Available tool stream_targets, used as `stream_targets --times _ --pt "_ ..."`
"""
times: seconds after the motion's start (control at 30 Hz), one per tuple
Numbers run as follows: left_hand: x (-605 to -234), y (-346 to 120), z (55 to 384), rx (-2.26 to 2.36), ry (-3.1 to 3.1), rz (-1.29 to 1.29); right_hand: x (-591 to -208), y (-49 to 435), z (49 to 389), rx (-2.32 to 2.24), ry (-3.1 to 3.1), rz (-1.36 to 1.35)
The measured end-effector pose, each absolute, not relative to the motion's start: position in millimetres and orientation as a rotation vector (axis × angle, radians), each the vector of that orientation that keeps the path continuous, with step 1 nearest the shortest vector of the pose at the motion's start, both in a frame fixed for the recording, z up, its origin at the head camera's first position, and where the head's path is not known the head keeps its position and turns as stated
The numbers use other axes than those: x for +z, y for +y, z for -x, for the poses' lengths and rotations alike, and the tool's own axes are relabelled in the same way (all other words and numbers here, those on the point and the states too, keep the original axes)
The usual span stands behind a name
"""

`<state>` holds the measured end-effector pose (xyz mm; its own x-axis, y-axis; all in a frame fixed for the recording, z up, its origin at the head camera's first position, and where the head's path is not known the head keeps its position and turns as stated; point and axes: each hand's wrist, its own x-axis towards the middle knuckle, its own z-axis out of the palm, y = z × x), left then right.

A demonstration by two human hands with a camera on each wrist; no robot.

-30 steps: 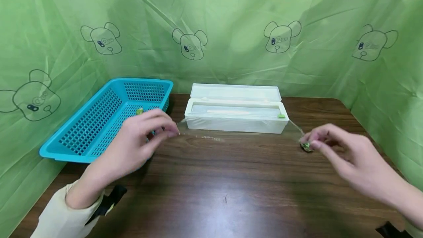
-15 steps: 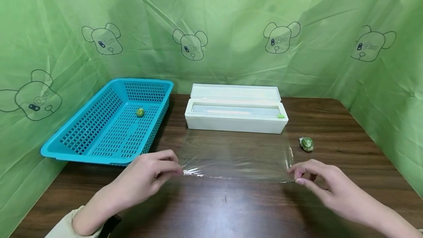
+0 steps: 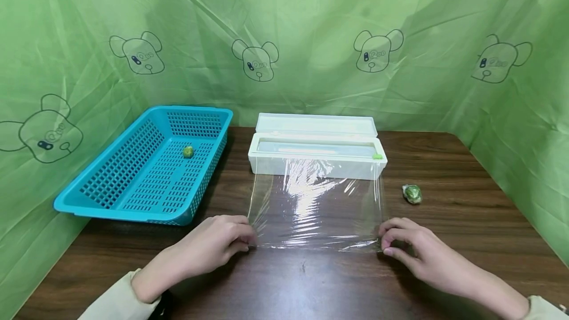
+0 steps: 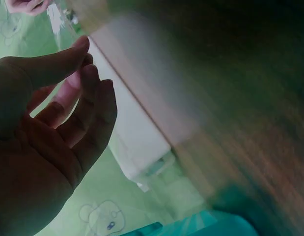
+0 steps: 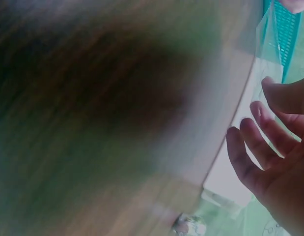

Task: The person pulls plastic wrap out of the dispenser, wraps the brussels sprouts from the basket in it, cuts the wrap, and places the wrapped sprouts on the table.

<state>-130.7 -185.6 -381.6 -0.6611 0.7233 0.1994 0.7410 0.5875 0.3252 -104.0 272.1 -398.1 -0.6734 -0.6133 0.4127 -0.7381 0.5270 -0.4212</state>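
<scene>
A clear sheet of plastic wrap stretches from the long white wrap dispenser box toward the front of the table. My left hand pinches its front left corner between thumb and fingers. At the front right corner, my right hand pinches the film the same way. The box's lid is raised at the back, and a small green slider sits at its right end. In the left wrist view, the thumb and index fingertips of the left hand come together. Bright glare crosses the film's middle.
A blue mesh basket stands at the left with a small round yellow-green vegetable inside. Right of the box lies a green ball wrapped in clear film. Green curtains enclose the back and sides of the wooden table.
Both hands have come toward the front edge and lower, drawing the film out of the box. In the last half second they shifted slightly, and the film now lies flatter and shines.
</scene>
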Motion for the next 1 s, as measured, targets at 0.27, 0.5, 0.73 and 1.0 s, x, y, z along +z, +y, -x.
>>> stream_targets --times 0.27,0.5,0.73,1.0 --pt "-385 -182 137 -0.574 -2.834 1.303 -408 272 112 0.75 -2.562 -1.176" --pt "-390 -181 140 -0.542 -2.846 1.272 -411 273 115 0.732 -2.576 -1.184" --pt "-388 -179 146 -0.56 -2.862 1.318 -406 269 114 0.756 -2.641 -1.048" --pt "-378 -178 151 -0.573 -3.0 1.308 -402 263 118 0.792 -2.686 -0.935"
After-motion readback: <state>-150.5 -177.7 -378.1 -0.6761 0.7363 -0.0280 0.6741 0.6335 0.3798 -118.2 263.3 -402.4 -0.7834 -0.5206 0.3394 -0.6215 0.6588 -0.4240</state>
